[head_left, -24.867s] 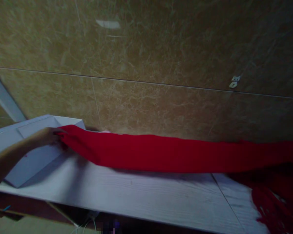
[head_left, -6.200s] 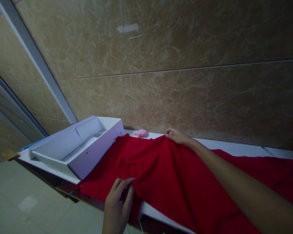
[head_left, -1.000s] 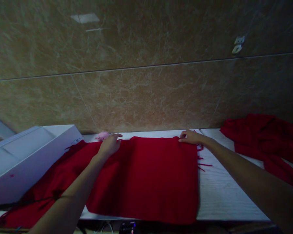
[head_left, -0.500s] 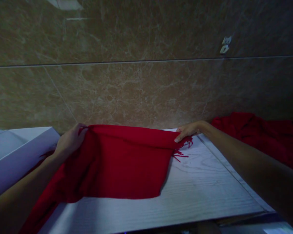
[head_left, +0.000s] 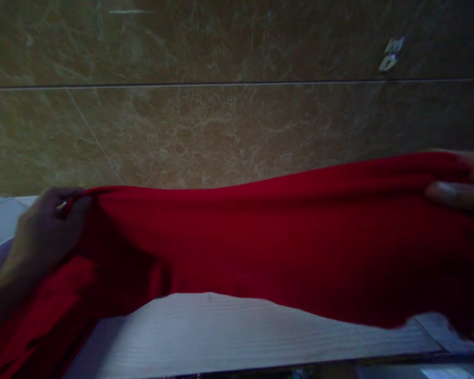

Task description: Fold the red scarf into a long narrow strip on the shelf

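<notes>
One red scarf (head_left: 237, 247) stretches across the view, held up between two hands, its top edge running just below the wall. The left hand (head_left: 47, 237) grips the scarf's upper corner tightly, fingers curled closed around a bunched fold. The right hand (head_left: 462, 189), partly cut off by the frame edge, also holds the cloth in a narrow pinch, its thumb lying along the fabric. Between the hands the scarf sags a little, and its lower edge hangs over the pale wood-grain surface (head_left: 237, 337). A loose length droops down past the left hand to the lower corner. One white box (head_left: 0, 216) shows only as a sliver at the left edge, behind the left hand; its inside is hidden. Above, on the marble-look wall tiles (head_left: 237, 131), sit two small white fittings (head_left: 391, 55)
</notes>
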